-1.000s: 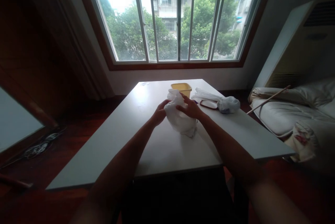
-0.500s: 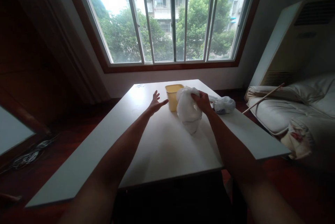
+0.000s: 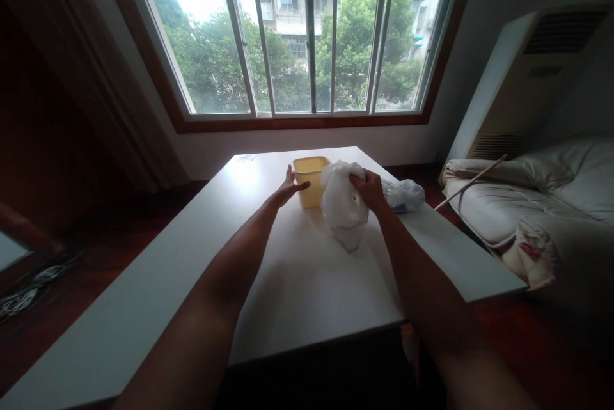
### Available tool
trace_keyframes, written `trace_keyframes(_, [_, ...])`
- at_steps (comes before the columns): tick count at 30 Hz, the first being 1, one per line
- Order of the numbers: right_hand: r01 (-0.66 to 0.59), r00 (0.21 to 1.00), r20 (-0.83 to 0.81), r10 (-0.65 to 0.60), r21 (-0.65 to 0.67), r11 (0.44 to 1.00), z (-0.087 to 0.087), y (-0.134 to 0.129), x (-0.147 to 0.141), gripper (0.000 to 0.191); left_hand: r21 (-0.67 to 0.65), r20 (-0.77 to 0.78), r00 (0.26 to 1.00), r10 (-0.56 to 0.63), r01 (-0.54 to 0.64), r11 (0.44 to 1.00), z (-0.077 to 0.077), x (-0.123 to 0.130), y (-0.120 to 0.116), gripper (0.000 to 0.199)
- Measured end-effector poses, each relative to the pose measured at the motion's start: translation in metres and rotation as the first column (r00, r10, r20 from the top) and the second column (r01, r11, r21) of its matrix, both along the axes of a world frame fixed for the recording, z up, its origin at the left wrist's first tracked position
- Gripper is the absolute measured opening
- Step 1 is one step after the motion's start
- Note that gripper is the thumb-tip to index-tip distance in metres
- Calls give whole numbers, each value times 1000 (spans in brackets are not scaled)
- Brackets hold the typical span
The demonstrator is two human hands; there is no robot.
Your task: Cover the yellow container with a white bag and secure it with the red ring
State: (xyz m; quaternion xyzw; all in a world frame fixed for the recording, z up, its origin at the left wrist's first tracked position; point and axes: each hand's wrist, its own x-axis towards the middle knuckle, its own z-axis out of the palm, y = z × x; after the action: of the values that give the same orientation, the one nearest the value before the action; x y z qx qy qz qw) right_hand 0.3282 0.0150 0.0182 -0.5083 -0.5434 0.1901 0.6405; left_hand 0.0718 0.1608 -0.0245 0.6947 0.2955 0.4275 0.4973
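A yellow plastic bin (image 3: 311, 196) with an open top stands upright on the white table (image 3: 297, 307). My left hand (image 3: 288, 189) is at its left side, thumb across the front face and fingers around the side edge. In my right hand (image 3: 368, 187) is a crumpled white plastic bag (image 3: 343, 202), pinched near its top. The bag hangs just right of the bin, overlaps its right side in view, and its lower tip dangles over the tabletop.
Another bunched plastic bag (image 3: 405, 195) lies near the table's right edge. To the right are a light sofa (image 3: 551, 199), a thin stick (image 3: 472, 181) leaning on it and a tall air conditioner (image 3: 522, 77). A window (image 3: 307, 45) fills the wall beyond.
My left hand has moved right, from open beside the bin to around its left side. My right hand still holds the bag. The whole view has shifted slightly.
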Motion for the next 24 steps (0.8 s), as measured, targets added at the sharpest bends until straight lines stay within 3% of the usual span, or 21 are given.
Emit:
trace_keyframes(3, [1, 1000, 8, -1, -4, 1000, -1, 3, 0, 33, -37, 77, 997, -4, 6, 999, -2, 4, 4, 139])
trace_keyframes(7, [3, 1000, -15, -3, -9, 1000, 0, 2, -1, 33, -27, 66, 996, 64, -63, 998, 2, 6, -3, 129])
trace_keyframes(13, [-4, 998, -61, 6, 37, 999, 3, -2, -1, 29, 163, 17, 994, 108, -109, 981, 5, -7, -29, 102])
trace_keyframes(17, [16, 998, -62, -13, 49, 999, 6, -6, -7, 29, 427, -42, 960, 278, -234, 873, 2, -28, -51, 116])
trace_keyframes(20, [16, 1000, -10, -16, 42, 999, 8, -11, -19, 31, 603, -85, 930, 357, -237, 762, 1, -46, -75, 120])
trace_keyframes(24, [-19, 995, 100, 19, 5, 1000, 9, -19, -42, 34, 717, -132, 889, 438, -219, 661, -2, -62, -109, 122])
